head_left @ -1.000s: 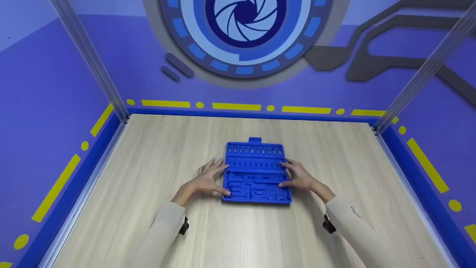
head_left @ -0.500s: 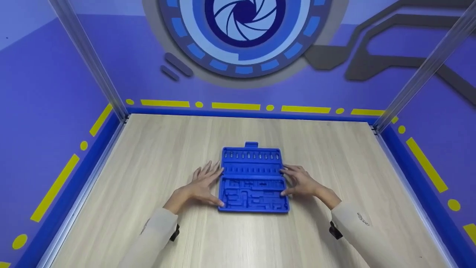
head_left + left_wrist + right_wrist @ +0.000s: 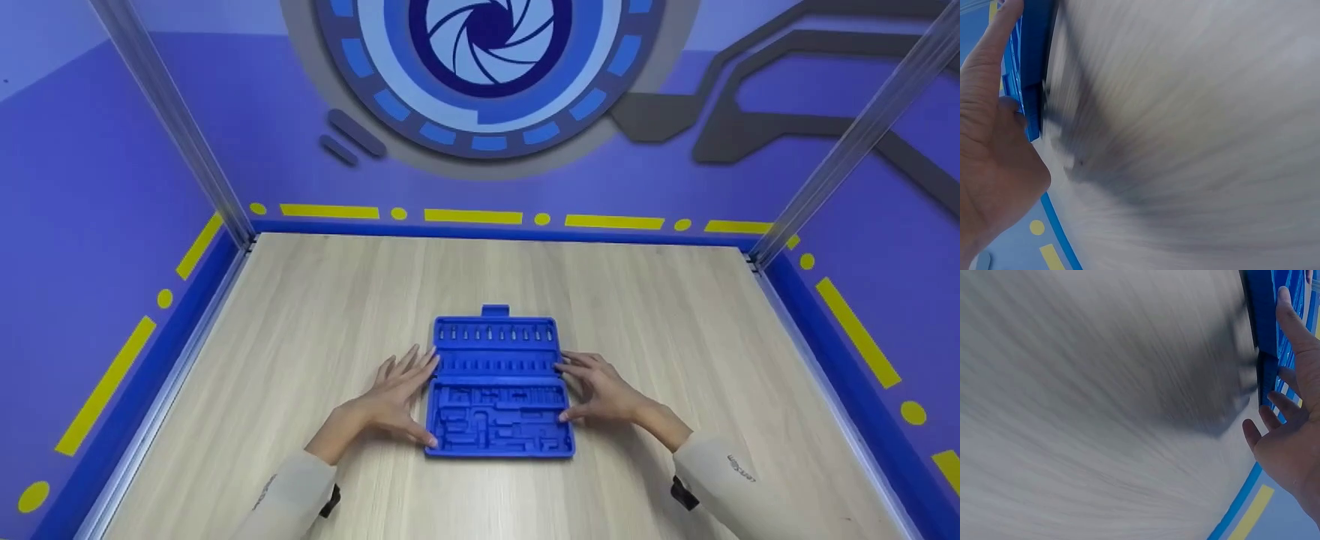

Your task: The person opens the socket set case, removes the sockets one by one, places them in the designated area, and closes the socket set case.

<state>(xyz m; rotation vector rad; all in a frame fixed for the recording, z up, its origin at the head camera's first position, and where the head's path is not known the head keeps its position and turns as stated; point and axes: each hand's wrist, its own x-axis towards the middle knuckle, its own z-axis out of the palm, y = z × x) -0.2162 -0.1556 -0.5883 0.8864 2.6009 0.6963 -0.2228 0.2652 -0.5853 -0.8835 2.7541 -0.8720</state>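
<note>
An opened blue plastic bit case [image 3: 497, 416] lies flat on the table, its latch tab at the far edge. A row of small silver bits [image 3: 489, 332] sits in its far half; the near half shows bare moulded recesses. My left hand [image 3: 386, 405] touches the left side with spread, fairly straight fingers, its thumb at the near left corner. On the opposite side my right hand [image 3: 609, 390] rests fingertips along the edge, thumb on the near half's rim. Both wrist views show the thumbs [image 3: 999, 31] laid against the case's side, fingers farther along it.
The pale wooden table [image 3: 330, 300] is bounded by blue printed panels [image 3: 480, 195] at the back and both sides. Metal corner posts [image 3: 176, 120] and rails stand along its edges.
The case has slid toward the person and slightly left, with both hands moving along at its sides. The bits stay in their row.
</note>
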